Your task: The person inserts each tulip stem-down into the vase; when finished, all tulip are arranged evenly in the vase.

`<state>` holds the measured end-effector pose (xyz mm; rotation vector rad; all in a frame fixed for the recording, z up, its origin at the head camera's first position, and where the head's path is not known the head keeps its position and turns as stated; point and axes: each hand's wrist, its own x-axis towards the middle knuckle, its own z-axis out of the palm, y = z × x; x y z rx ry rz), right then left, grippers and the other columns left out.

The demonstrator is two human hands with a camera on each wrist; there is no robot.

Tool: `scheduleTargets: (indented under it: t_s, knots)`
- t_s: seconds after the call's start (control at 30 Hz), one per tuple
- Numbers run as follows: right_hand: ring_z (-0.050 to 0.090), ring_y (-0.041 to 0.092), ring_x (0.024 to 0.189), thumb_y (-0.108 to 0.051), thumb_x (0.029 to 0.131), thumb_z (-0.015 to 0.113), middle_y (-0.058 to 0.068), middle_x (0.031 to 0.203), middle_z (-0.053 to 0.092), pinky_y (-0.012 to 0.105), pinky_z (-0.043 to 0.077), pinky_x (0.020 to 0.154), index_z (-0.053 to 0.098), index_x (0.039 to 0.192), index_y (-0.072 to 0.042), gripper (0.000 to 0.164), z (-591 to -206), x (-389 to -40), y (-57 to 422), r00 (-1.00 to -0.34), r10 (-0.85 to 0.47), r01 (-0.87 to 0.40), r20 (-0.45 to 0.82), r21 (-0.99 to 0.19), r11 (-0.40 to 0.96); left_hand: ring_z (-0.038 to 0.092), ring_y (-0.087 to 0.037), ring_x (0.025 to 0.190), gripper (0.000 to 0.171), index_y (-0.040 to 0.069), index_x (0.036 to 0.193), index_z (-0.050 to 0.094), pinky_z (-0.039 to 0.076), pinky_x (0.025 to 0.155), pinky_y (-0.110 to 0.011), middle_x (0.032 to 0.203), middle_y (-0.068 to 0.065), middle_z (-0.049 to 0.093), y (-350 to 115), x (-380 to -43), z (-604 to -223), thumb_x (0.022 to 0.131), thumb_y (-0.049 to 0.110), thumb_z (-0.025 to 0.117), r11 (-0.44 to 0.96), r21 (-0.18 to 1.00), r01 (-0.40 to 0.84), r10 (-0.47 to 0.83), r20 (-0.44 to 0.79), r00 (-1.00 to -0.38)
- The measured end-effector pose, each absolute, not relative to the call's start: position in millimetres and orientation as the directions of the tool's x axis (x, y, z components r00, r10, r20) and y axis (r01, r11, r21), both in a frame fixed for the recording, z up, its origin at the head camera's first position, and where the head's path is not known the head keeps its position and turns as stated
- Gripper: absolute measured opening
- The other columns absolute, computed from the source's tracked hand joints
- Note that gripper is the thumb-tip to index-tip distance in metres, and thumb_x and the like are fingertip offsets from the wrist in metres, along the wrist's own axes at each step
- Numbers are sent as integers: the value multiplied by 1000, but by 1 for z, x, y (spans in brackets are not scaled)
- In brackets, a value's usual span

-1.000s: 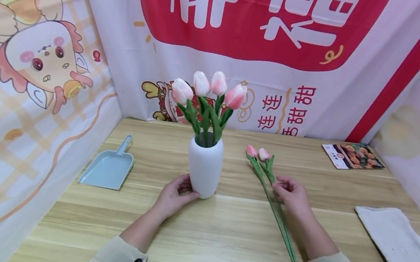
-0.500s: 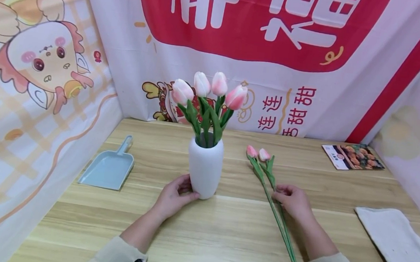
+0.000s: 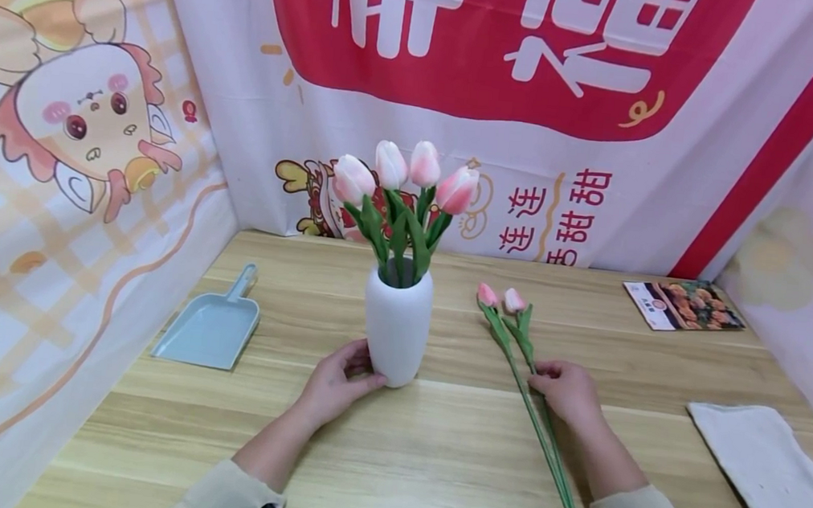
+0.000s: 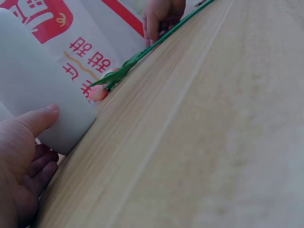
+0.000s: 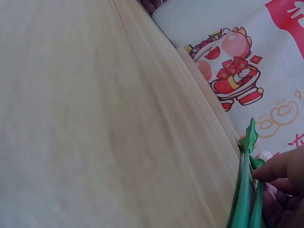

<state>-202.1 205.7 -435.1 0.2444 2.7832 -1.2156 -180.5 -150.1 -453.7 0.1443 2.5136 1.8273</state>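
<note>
A white vase [image 3: 397, 330] stands upright with several pink-and-white tulips [image 3: 425, 164] in it. Low on its left side, my left hand [image 3: 339, 381] holds the vase, thumb in front and fingers behind. In the left wrist view the thumb [image 4: 42, 118] presses the vase wall. Two more tulips lie side by side to the right, stems toward me. My right hand [image 3: 570, 393] pinches the stem of the right tulip [image 3: 524, 341] below its leaves; the left tulip [image 3: 507, 347] lies beside it. The right wrist view shows thumb and finger at that stem [image 5: 257, 204].
A light blue dustpan [image 3: 211, 330] lies at the left. A printed card [image 3: 685, 304] is at the back right, and a pale cloth [image 3: 772, 472] at the right edge. Fabric backdrops [image 3: 236, 45] border the wooden table [image 3: 387, 470] at the back and sides.
My right hand has slid slightly down the stem toward me, and the right tulip's head has shifted a little to the right. The left hand stays on the vase.
</note>
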Motion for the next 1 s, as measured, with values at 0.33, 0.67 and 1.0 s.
scheduleTargets:
  t_s: [0.33,0.67,1.0]
  knots:
    - [57,7,69,-16,93,62,4,87,70,21,51,59,57,128,9,44,-431,-206,218,-965,121,264,-234,-861,435,63,-28,116,60,9,134,56,49,105,-45,124,-10,67,-150,-180,-454,80,18,81,301,952,51,93,24,-995]
    - [58,0,69,-17,96,60,-14,76,63,17,56,63,51,136,-1,43,-402,-207,223,-927,155,353,-340,-934,62,62,-28,117,60,10,134,57,49,106,-45,125,-10,66,-151,-181,-455,80,19,81,298,954,43,91,17,-996]
    - [60,1,74,-15,96,63,-12,81,65,14,56,69,61,97,-22,7,-386,-205,217,-952,115,256,-283,-944,-206,63,-27,116,60,9,134,57,50,105,-44,125,-10,66,-151,-181,-454,80,18,81,292,955,55,99,27,-995]
